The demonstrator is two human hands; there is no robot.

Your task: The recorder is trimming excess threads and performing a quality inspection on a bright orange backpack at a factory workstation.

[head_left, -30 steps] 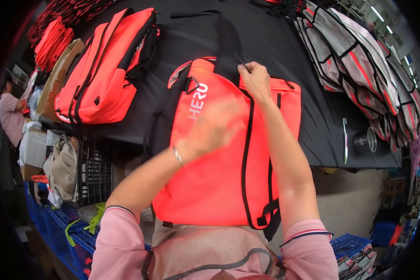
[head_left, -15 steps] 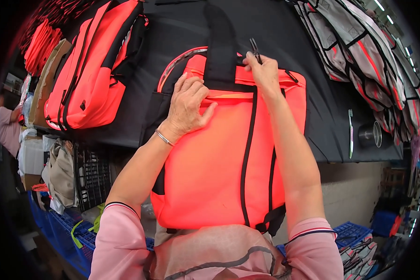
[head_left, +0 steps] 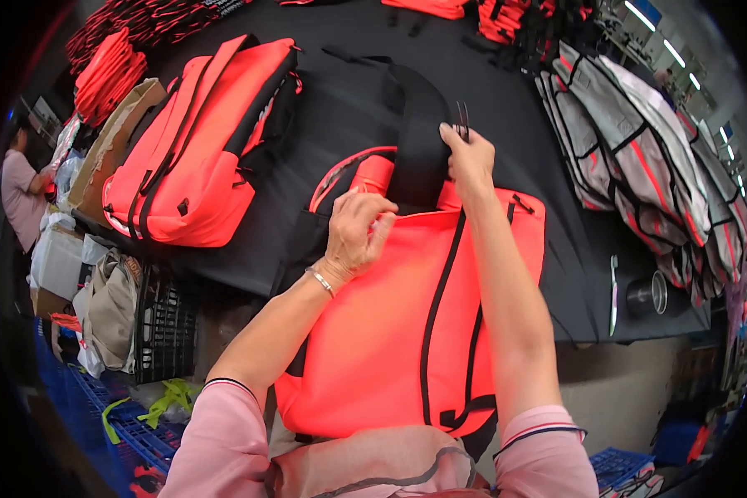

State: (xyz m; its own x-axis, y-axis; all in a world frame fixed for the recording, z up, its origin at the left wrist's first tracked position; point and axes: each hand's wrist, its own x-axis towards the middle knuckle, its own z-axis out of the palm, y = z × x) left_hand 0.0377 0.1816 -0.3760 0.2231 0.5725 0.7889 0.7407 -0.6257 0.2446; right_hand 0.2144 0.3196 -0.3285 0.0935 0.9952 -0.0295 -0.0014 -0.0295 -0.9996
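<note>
An orange backpack point(head_left: 382, 324) with black piping lies in front of me, its lower end against my body. My left hand point(head_left: 358, 232) is closed on its upper edge, fingers curled beside a folded orange part point(head_left: 373, 174). A wide black strap point(head_left: 421, 141) runs away from the backpack's top. My right hand point(head_left: 471, 162) is raised beside this strap, closed on small dark thread snips point(head_left: 462, 122) whose two thin tips point away from me. The fingers hide the snips' lower part.
Another orange backpack point(head_left: 195, 158) lies left on the black-covered table point(head_left: 349, 100), by a cardboard box point(head_left: 116, 153). Grey bags point(head_left: 639, 149) are piled at right, near a toothbrush point(head_left: 613, 295) and a metal cup point(head_left: 647, 294). A person point(head_left: 23, 183) is at far left.
My right hand with the snips has moved off the backpack's upper part to beside the strap. My left hand stays at the upper edge. The view has shifted, showing more of the table's far side.
</note>
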